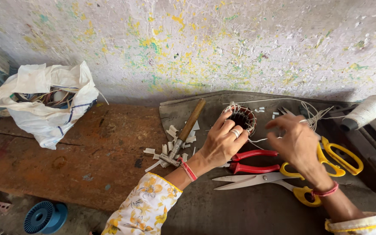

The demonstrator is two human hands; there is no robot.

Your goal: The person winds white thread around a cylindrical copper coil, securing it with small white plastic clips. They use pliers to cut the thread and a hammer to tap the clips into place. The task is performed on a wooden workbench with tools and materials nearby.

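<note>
Right now the left hand (pixel 223 141) is gripping a stator (pixel 241 118), fingers curled over its near side, steadying the small round winding on a dark mat (pixel 205 204). The right hand (pixel 296 141) is hovering just beside the stator with its fingers spread loosely and bent, pinching a white thread (pixel 283 101) that is running off toward the far right; how firmly it is pinching I cannot tell. The thread is trailing toward a white spool (pixel 366 112) lying on its side at the right edge.

Just under the hands, red pliers (pixel 253 162) are lying on the mat, and beside them two pairs of yellow-handled scissors (pixel 262 178), one partly hidden by the right wrist. Left of the left hand, a hammer (pixel 186 132) with a wooden handle is resting tilted among white scraps (pixel 170 146). The mat is sitting on a rusty bench (pixel 66 161). Well apart, at the far left, a white bag (pixel 48 102) is standing open with wires showing inside. A blue reel (pixel 44 216) is lying below the bench at the lower left. Behind everything, a paint-spattered wall (pixel 240 43) is filling the view.
</note>
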